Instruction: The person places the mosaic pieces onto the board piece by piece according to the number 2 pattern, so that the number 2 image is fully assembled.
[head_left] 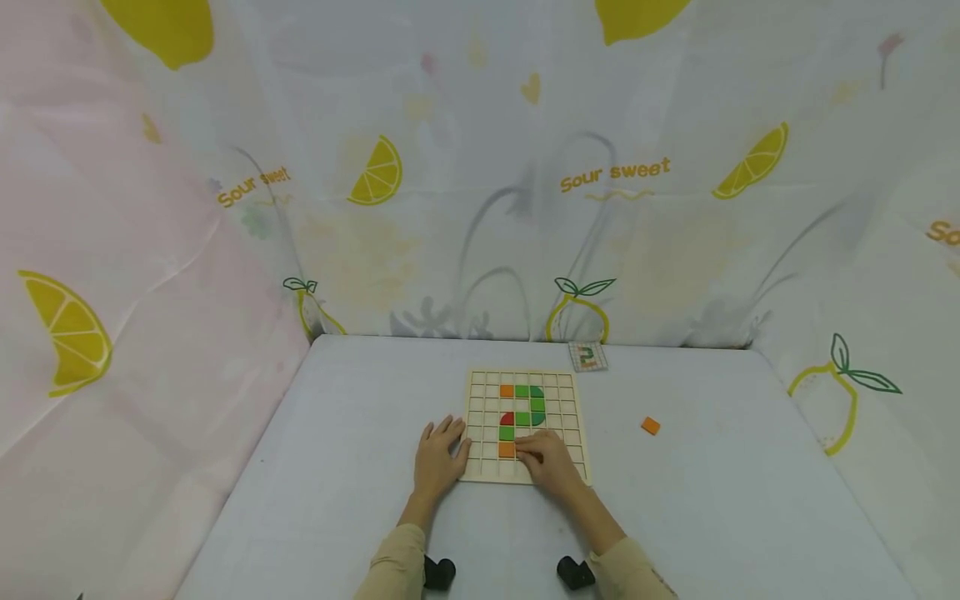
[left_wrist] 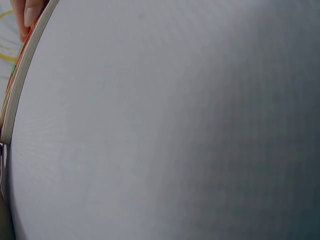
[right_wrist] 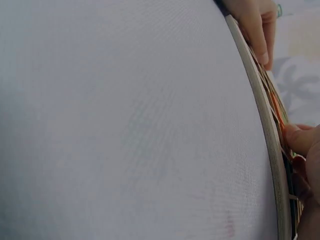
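A pale wooden grid board (head_left: 483, 414) lies on the table, with green, red and orange tiles in its cells; some green and red ones have a rounded corner. My left hand (head_left: 439, 457) rests along the board's left edge, thumb at the rim and fingers extended. Over the lower middle of the board, my right hand (head_left: 552, 461) has thumb and fingers drawn together in a pinch on an orange tile, mostly hidden by the fingers. Just left of those fingertips sits another orange tile (head_left: 507, 450). In the right wrist view, the right thumb (right_wrist: 299, 138) meets orange at the board's surface.
One loose orange tile (head_left: 650, 426) lies on the white table (head_left: 705, 492) right of the board. Behind the board is a small pattern card (head_left: 588, 357) with a coloured figure. Two black objects (head_left: 439, 573) sit near the forearms. Printed lemon cloth (head_left: 480, 250) hangs around the table.
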